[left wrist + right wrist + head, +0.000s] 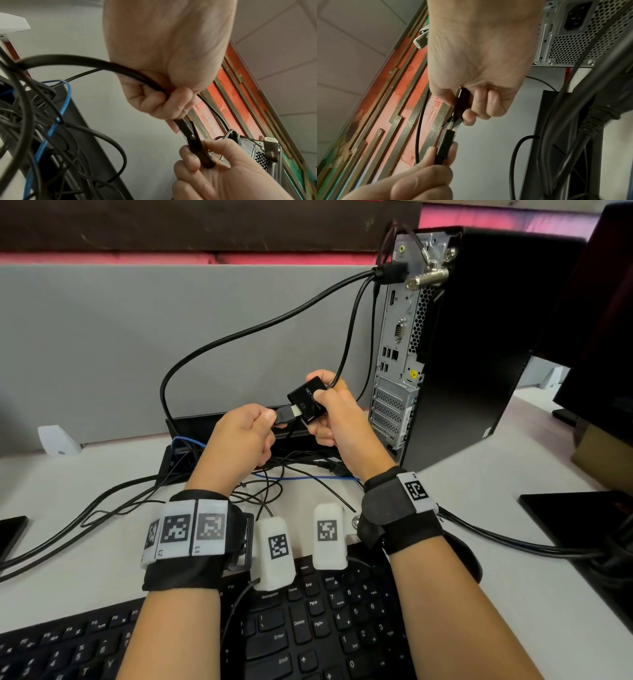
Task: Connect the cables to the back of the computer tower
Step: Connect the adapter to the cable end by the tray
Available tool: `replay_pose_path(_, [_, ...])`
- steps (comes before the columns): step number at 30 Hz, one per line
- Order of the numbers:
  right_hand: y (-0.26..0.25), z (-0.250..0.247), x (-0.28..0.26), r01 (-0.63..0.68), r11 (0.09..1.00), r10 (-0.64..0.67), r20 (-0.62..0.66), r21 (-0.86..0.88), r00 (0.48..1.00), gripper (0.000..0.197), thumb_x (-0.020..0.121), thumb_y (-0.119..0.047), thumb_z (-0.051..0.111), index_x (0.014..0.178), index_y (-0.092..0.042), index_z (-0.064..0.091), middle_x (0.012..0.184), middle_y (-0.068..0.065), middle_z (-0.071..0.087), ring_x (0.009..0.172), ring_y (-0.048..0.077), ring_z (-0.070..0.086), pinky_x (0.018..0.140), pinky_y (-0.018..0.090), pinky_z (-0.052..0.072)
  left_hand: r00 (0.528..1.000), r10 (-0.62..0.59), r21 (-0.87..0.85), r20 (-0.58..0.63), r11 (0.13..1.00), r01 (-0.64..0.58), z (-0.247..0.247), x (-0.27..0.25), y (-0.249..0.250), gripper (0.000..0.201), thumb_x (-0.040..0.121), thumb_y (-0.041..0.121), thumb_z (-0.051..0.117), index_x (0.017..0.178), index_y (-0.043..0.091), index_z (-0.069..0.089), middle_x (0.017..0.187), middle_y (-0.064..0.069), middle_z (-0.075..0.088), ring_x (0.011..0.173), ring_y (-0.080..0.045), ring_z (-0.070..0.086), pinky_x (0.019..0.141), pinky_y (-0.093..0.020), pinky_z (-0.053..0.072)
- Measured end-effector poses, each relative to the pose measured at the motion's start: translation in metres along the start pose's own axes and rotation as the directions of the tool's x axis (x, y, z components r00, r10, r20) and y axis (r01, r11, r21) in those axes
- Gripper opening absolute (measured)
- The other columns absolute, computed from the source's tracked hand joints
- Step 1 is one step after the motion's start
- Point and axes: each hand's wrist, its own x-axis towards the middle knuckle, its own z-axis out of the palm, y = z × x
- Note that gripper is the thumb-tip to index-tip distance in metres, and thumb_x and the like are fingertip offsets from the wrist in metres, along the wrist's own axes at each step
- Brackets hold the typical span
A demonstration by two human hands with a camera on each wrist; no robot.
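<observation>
While the right hand (337, 419) grips a small black adapter box (307, 402) just left of the tower's (455, 344) back panel, the left hand (239, 436) pinches a cable plug (284, 416), tip at the box's port, above the desk (102, 474).

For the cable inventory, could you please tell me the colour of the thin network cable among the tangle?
Blue network cable, clearest in the left wrist view.

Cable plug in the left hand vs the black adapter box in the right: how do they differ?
The cable plug is narrow with a bare metal tip; the adapter box is wider, flat and carries white print. The plug sits in the left hand, its cable dropping toward the desk; the adapter sits in the right hand, its lead running up to the tower. Both are black and gripped; the tip meets the adapter's edge.
</observation>
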Motion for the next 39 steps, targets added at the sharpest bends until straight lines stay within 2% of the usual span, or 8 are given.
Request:
replay_pose_path(5, [0.001,-0.002,-0.005,0.06,0.998,-0.059,0.02,-0.033,0.998,0.009,0.103,-0.021,0.039,0.11,-0.021,0.045,0.075,0.001,0.05,0.037,-0.001,0.042,0.034,0.011,0.03,0.998,0.056,0.04,0.008,0.998,-0.056,0.0,0.002,-0.009,0.028,0.101,0.021,0.039,0.078,0.02,0.055,0.057,0.004,0.046,0.042,-0.009,0.039,0.048,-0.017,0.036])
replay_pose_path(11, [0.001,-0.001,-0.009,0.076,0.984,-0.079,-0.015,-0.158,0.997,0.018,0.101,-0.037,0.044,0.094,-0.022,0.052,0.078,0.001,0.056,0.047,0.0,0.048,0.044,0.013,0.037,0.998,0.051,-0.028,0.034,0.998,-0.051,-0.002,0.001,-0.01,0.021,0.098,0.021,0.045,0.082,0.02,0.057,0.055,0.008,0.053,0.043,-0.007,0.045,0.045,-0.016,0.035])
replay_pose_path(15, [-0.003,0.0,-0.007,0.095,0.982,-0.108,-0.067,-0.166,0.992,0.033,0.095,-0.044,0.049,0.094,-0.016,0.067,0.088,0.004,0.068,0.079,0.021,0.063,0.07,0.03,0.051,0.995,0.073,-0.031,0.066,0.997,-0.071,-0.003,0.001,-0.009,0.019,0.098,0.018,0.045,0.081,0.02,0.055,0.063,0.005,0.058,0.048,-0.008,0.049,0.049,-0.022,0.037])
replay_pose_path(18, [-0.012,0.001,-0.006,0.056,0.998,-0.057,-0.123,-0.007,0.991,0.04,0.096,-0.045,0.049,0.104,-0.011,0.069,0.092,0.001,0.069,0.092,0.015,0.067,0.089,0.034,0.053,0.991,0.114,-0.019,0.067,0.993,-0.113,0.0,0.001,-0.009,0.019,0.097,0.015,0.048,0.08,0.022,0.053,0.065,0.003,0.061,0.052,-0.011,0.051,0.05,-0.024,0.038])
replay_pose_path(23, [-0.014,0.01,-0.005,0.044,0.992,-0.021,-0.187,0.119,0.982,0.011,0.096,-0.021,0.054,0.097,-0.01,0.058,0.074,0.003,0.066,0.068,0.015,0.063,0.066,0.026,0.054,0.983,0.164,-0.007,0.082,0.986,-0.164,0.006,0.0,-0.007,0.022,0.096,0.009,0.047,0.077,0.021,0.048,0.064,0.002,0.061,0.051,-0.011,0.052,0.053,-0.023,0.042])
replay_pose_path(33, [-0.008,0.02,-0.002,0.109,0.925,-0.018,-0.247,0.363,0.969,0.012,0.099,-0.015,0.047,0.088,-0.01,0.05,0.076,0.008,0.064,0.066,0.018,0.065,0.069,0.029,0.054,0.979,0.2,-0.016,0.031,0.98,-0.199,0.009,-0.001,-0.002,0.021,0.098,0.012,0.045,0.078,0.021,0.045,0.065,0.003,0.058,0.052,-0.007,0.047,0.058,-0.021,0.043])
replay_pose_path(37, [-0.008,0.023,-0.002,0.12,0.926,-0.022,-0.266,0.358,0.964,0.012,0.099,-0.016,0.047,0.088,-0.01,0.047,0.074,0.008,0.062,0.063,0.018,0.065,0.073,0.033,0.052,0.978,0.21,0.062,0.011,0.976,-0.21,0.009,-0.002,-0.001,0.011,0.098,0.014,0.044,0.087,0.012,0.047,0.065,0.005,0.059,0.051,-0.001,0.047,0.055,-0.012,0.042])
replay_pose_path(39, [-0.009,0.025,-0.003,0.117,0.925,-0.019,-0.262,0.362,0.965,0.013,0.099,-0.016,0.047,0.087,-0.011,0.046,0.073,0.008,0.063,0.062,0.017,0.066,0.072,0.033,0.053,0.977,0.214,0.077,-0.005,0.974,-0.213,0.008,0.0,0.0,0.012,0.097,0.014,0.045,0.086,0.012,0.047,0.064,0.006,0.058,0.051,-0.002,0.046,0.056,-0.015,0.042])
